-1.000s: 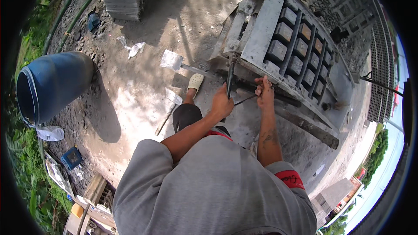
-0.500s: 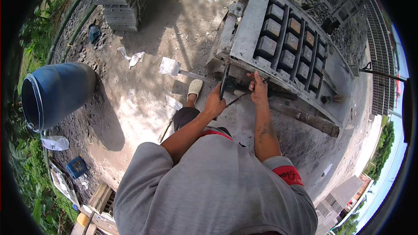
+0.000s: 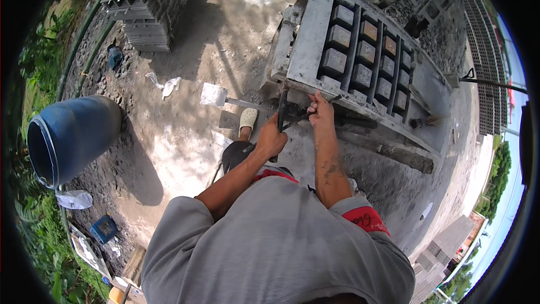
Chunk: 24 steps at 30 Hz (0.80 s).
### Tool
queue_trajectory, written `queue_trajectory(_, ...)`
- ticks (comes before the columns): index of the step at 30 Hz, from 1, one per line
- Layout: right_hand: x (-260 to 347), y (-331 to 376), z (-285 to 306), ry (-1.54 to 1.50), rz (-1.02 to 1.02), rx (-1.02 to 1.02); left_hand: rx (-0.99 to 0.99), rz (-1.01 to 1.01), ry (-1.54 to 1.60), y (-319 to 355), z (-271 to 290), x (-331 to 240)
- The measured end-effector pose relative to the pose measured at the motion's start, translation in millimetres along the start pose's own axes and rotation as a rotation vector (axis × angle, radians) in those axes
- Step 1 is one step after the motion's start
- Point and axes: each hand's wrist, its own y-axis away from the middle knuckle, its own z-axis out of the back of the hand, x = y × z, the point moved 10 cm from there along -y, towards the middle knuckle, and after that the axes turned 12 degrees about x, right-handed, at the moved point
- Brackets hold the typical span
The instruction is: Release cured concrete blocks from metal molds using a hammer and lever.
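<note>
A grey metal block mould (image 3: pixel 306 50) with several square cells holding concrete blocks (image 3: pixel 365 50) stands in front of me. My left hand (image 3: pixel 271 139) is shut on a dark upright lever (image 3: pixel 281 114) at the mould's near edge. My right hand (image 3: pixel 320 114) grips a dark bar (image 3: pixel 351 121) that runs along the mould's front. Both forearms reach out from my grey shirt.
A blue barrel (image 3: pixel 70 135) lies on its side at the left. A shovel (image 3: pixel 216 97) rests on the concrete by my foot (image 3: pixel 247 119). Stacked pallets (image 3: pixel 152 5) stand at the back left. A brush (image 3: pixel 424 121) lies to the mould's right, with gravel and a fence behind it.
The mould's top now lies flatter and nearer, and both hands have moved up toward it while keeping their hold on the lever and bar.
</note>
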Motion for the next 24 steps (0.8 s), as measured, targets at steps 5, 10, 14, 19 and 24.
queue_trajectory(5,10,3,-4,0.106,0.006,0.040,0.147,0.198,0.201,-15,2,22)
queue_trajectory(10,23,14,-22,0.212,0.064,0.238,0.261,0.363,1.075,-34,-47,110)
queue_trajectory(14,39,23,-5,0.365,0.070,0.230,0.350,0.467,1.519,-19,-69,101)
queue_trajectory(19,49,93,-12,0.887,0.163,0.380,0.281,0.532,1.466,12,-108,145)
queue_trajectory(24,54,190,12,1.081,0.214,0.503,0.307,0.766,1.909,55,-179,160)
